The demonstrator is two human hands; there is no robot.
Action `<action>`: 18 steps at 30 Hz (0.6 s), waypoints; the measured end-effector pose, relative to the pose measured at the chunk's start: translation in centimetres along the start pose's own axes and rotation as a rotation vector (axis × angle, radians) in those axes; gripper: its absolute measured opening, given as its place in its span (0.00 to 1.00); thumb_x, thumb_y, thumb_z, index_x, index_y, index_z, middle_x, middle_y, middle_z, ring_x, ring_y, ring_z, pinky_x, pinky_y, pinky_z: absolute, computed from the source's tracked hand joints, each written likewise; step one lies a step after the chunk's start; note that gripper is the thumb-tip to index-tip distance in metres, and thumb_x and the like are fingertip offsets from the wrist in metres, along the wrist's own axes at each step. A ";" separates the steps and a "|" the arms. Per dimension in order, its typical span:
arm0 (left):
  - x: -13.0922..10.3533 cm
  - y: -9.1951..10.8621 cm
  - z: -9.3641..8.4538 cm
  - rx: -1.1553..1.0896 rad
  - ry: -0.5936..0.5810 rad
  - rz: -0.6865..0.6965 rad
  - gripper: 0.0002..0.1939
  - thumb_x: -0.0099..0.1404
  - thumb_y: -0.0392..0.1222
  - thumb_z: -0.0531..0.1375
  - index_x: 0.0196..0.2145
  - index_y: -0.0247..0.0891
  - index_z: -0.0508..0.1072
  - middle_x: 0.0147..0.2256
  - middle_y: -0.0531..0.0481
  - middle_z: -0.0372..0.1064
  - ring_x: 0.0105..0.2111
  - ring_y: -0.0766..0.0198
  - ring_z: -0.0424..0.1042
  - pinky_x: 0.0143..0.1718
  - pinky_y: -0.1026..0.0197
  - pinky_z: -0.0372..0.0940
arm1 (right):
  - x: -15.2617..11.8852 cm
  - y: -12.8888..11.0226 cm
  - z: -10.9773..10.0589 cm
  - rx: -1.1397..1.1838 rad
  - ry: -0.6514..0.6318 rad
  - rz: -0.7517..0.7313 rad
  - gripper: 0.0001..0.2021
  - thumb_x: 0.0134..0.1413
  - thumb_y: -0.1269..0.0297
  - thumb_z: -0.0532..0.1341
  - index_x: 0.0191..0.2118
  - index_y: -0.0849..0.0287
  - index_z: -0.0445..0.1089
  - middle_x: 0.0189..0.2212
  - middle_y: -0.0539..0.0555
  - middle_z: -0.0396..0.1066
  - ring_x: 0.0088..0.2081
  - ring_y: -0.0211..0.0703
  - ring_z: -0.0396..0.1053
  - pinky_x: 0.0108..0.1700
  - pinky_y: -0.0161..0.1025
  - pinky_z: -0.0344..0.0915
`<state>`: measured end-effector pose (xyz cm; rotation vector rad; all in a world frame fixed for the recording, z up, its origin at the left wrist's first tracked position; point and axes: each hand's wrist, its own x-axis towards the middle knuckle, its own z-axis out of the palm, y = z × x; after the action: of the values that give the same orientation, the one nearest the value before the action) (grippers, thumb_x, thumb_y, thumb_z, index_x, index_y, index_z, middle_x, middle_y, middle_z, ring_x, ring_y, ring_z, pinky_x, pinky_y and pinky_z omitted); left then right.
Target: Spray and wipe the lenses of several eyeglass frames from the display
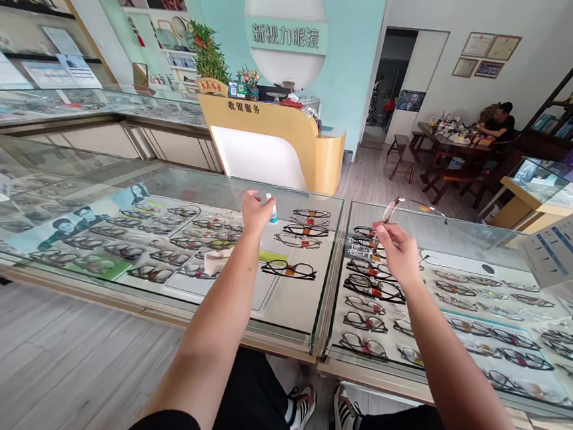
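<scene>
My left hand (256, 212) is closed on a small white bottle (273, 215) with a blue label, just above the glass counter top. My right hand (398, 250) pinches a pair of eyeglasses (391, 209) by one side, raised over the counter. One temple of that pair stretches out to the right. On the glass near my left forearm lies a pale folded cloth (216, 261). Between my arms, dark-rimmed eyeglasses (289, 269) with an orange sticker rest in the display.
Glass display cases (302, 320) with many frames run across in front of me, with a seam between them. A white sign (572, 243) stands at the right. Farther back are a cashier desk (275, 117) and a seated person (502, 127) at a wooden table.
</scene>
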<state>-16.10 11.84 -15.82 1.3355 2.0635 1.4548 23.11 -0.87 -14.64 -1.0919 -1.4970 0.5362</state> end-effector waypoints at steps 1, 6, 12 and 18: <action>0.0 -0.3 0.2 0.006 -0.056 -0.044 0.27 0.70 0.45 0.70 0.60 0.36 0.65 0.57 0.31 0.74 0.51 0.45 0.79 0.55 0.47 0.71 | 0.0 0.1 0.0 -0.010 -0.002 -0.001 0.31 0.68 0.28 0.64 0.43 0.54 0.84 0.49 0.61 0.87 0.44 0.55 0.81 0.51 0.53 0.77; -0.4 -0.7 0.4 0.003 -0.127 -0.138 0.20 0.59 0.34 0.72 0.46 0.41 0.70 0.49 0.32 0.80 0.55 0.32 0.80 0.60 0.37 0.69 | 0.0 0.3 0.0 -0.023 -0.002 -0.019 0.32 0.72 0.28 0.59 0.48 0.55 0.85 0.48 0.62 0.87 0.49 0.59 0.82 0.56 0.55 0.75; -1.2 2.0 0.1 -0.142 -0.081 -0.032 0.18 0.65 0.37 0.67 0.50 0.43 0.69 0.52 0.38 0.78 0.56 0.42 0.80 0.60 0.41 0.73 | 0.1 -0.2 0.0 -0.017 -0.003 -0.061 0.32 0.72 0.28 0.59 0.46 0.54 0.85 0.49 0.61 0.87 0.51 0.60 0.82 0.57 0.54 0.75; -5.6 6.8 1.0 -0.830 -0.406 0.010 0.22 0.61 0.43 0.65 0.52 0.47 0.67 0.42 0.50 0.73 0.42 0.57 0.78 0.38 0.56 0.77 | -0.1 -1.1 0.0 -0.013 -0.014 -0.095 0.31 0.73 0.30 0.60 0.46 0.52 0.85 0.45 0.59 0.86 0.48 0.58 0.81 0.54 0.53 0.74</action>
<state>-8.92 8.33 -11.90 1.1361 1.0094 1.6012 22.76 -1.44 -13.77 -1.0230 -1.5587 0.4694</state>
